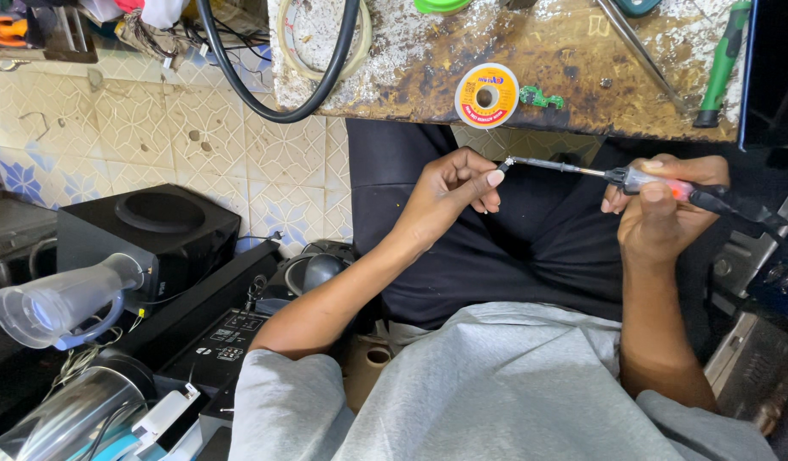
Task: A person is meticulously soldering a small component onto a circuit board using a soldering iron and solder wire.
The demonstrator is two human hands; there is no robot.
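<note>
My right hand (659, 209) grips a soldering iron (642, 181) by its clear red-and-black handle, with the metal shaft pointing left. My left hand (454, 192) pinches at the iron's tip (507, 162), thumb and fingers closed around it; whether something small sits between the fingertips I cannot tell. Both hands hover over my lap in dark trousers, just below the edge of a worn wooden workbench (582, 51). A yellow spool of solder wire (487, 95) lies on the bench edge beside a small green part (541, 99).
A green-handled screwdriver (722, 64) and a metal rod lie on the bench at right. A black cable (266, 94) loops over its left end. A black speaker box (151, 230), a clear jug (61, 303) and other appliances crowd the tiled floor at left.
</note>
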